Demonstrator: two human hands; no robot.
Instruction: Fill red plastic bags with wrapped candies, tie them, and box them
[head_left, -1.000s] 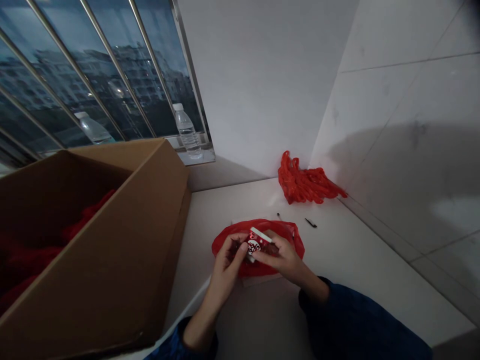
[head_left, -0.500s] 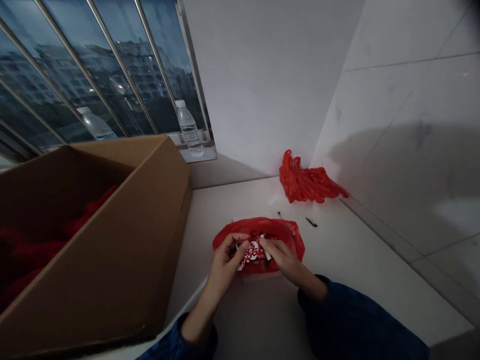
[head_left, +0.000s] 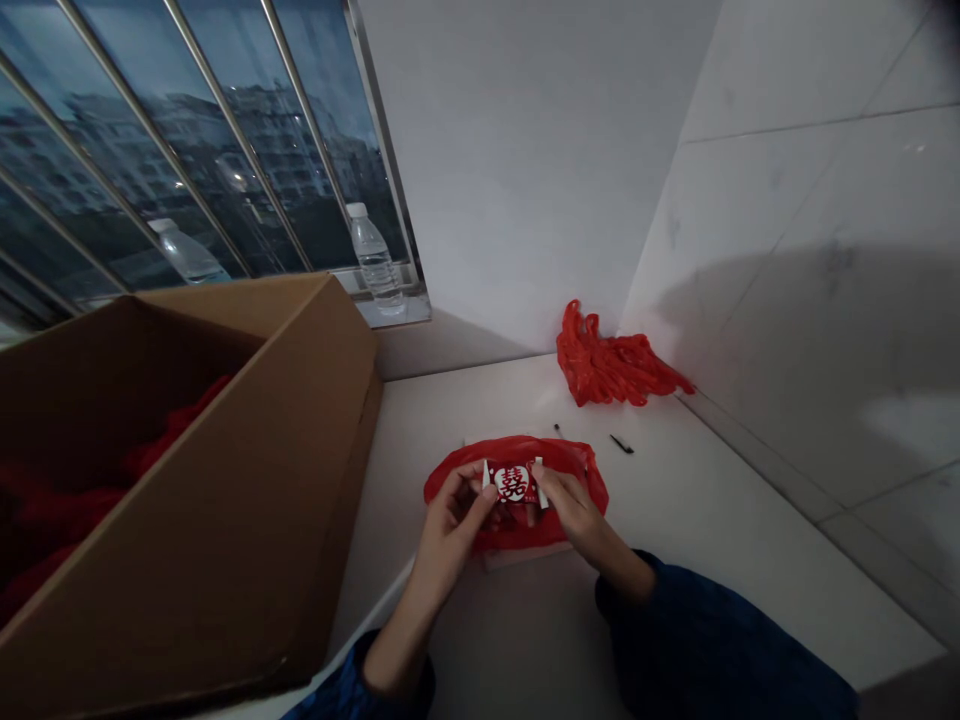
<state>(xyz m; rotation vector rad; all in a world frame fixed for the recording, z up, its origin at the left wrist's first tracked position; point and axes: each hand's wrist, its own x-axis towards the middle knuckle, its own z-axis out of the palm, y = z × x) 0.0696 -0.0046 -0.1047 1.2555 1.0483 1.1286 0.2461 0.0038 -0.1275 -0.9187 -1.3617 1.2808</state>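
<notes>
Between my two hands is a small red-and-white packet (head_left: 514, 484) with a double-happiness character in a white heart-like patch. My left hand (head_left: 456, 510) pinches its left end, thumb in front. At the other end, my right hand (head_left: 568, 503) grips the packet's white edge. Both hands are over a red plastic bag (head_left: 495, 452) that lies spread on the white surface. What the bag contains beneath the packet is mostly hidden by my fingers.
A large cardboard box (head_left: 300, 480) with red material (head_left: 180, 425) inside stands at left. Crumpled red plastic bags (head_left: 611, 365) lie in the back corner. A small black object (head_left: 621, 443) is on the white tabletop (head_left: 697, 520). Two plastic bottles stand by the barred window, one (head_left: 376, 262) on the sill.
The packet has turned from tilted and partly covered to level, its printed face now showing fully. My hands have shifted slightly and still hold its ends.
</notes>
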